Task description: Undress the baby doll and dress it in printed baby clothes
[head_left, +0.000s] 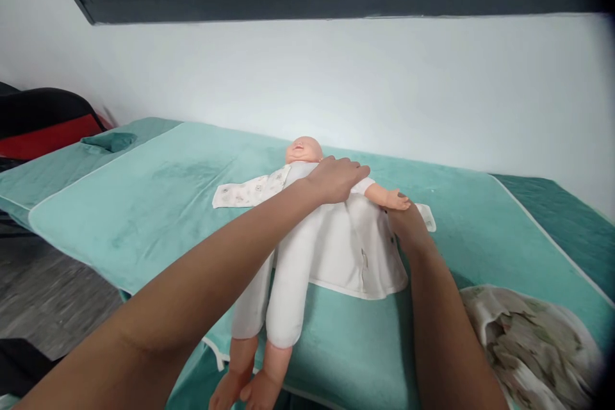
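A baby doll (pixel 293 256) with a white cloth body lies on its back, its head (pixel 304 150) away from me and its bare feet at the near edge. My left hand (pixel 339 179) is closed over the doll's upper arm near the shoulder, its fingertips partly hidden. At the doll's forearm and hand (pixel 388 196), my right hand (pixel 408 223) is closed around the doll's hand, with most fingers out of sight. A white baby shirt (pixel 358 256) is spread beneath the doll. Its patterned sleeve (pixel 250 191) stretches left, and another sleeve end (pixel 426 218) shows beyond my right hand.
The bed has a teal cover (pixel 144 205) with white piping. A crumpled, patterned cloth (pixel 533 339) lies at the near right. Behind the bed are a white wall (pixel 360 83) and a dark window frame (pixel 192 3). A black and red chair (pixel 48 122) stands at the left.
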The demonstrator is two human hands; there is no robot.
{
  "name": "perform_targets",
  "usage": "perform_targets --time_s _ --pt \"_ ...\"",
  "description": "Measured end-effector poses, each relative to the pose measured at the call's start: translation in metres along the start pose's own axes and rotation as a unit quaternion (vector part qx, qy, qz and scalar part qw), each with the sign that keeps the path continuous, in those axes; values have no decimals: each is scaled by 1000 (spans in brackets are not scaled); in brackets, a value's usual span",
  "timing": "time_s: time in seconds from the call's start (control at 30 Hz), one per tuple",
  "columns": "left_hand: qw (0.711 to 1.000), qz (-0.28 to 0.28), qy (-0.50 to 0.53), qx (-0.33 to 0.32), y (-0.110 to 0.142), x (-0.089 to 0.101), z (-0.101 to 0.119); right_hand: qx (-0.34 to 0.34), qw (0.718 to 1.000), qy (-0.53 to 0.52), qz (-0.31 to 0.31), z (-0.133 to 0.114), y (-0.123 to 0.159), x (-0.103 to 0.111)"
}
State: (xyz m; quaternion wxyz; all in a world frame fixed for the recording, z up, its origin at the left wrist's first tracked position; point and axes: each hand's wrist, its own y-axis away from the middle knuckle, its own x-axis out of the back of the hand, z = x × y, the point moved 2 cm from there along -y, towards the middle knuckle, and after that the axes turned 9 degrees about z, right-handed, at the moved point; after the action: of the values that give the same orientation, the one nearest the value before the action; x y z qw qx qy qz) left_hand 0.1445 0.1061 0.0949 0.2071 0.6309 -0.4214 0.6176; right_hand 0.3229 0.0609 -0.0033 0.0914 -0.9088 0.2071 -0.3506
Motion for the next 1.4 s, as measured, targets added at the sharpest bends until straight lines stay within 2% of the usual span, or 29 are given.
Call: perform_targets --time_s 0.07,0.1,0.17,0.23,0.3,0.37,0.43,0.63,0.7,0.77,0.83,0.9,1.0,1.1,1.23,1.33,1.4 --pt "999 -23 -14 -20 0 0 -1 -44 995 -84 14 0 -1 6" --pt "999 -36 -22 -27 0 -1 -1 -83 984 -159 21 1 0 9" --pt "997 -63 -37 -27 -1 -4 0 -158 931 -328 24 1 2 14" --pt "995 -89 -54 1 -5 -8 2 -197 867 -457 24 -2 4 17" --pt "990 -113 -75 48 -10 -14 4 -193 843 -501 27 -6 6 21" --pt "983 -125 -91 101 -15 -21 7 -179 840 -512 25 -12 8 24" --pt "979 -108 -91 145 -19 -28 12 -158 847 -507 2 -20 11 24" --pt "973 24 -6 230 -17 -44 22 -113 861 -492 -55 -41 23 19" --pt "972 54 54 221 -13 -41 20 -99 858 -497 -83 -48 30 16" --pt "974 56 143 169 -8 -34 14 -80 856 -496 -119 -56 36 11" --pt "962 40 240 122 -2 -24 4 -53 860 -481 -160 -63 41 6" --pt "944 38 308 115 5 -15 -10 -23 866 -462 -191 -68 46 1" --pt "929 114 319 149 15 -3 -35 12 858 -458 -233 -73 51 -1" --pt "919 199 293 173 28 -1 -55 36 826 -475 -301 -77 56 -3" --pt "903 229 272 243 44 -13 -70 57 806 -452 -379 -81 64 -9" --pt "877 259 261 309 54 -20 -72 57 814 -438 -378 -81 67 -14" --pt "850 279 295 335 59 -19 -70 54 821 -432 -370 -81 68 -16"
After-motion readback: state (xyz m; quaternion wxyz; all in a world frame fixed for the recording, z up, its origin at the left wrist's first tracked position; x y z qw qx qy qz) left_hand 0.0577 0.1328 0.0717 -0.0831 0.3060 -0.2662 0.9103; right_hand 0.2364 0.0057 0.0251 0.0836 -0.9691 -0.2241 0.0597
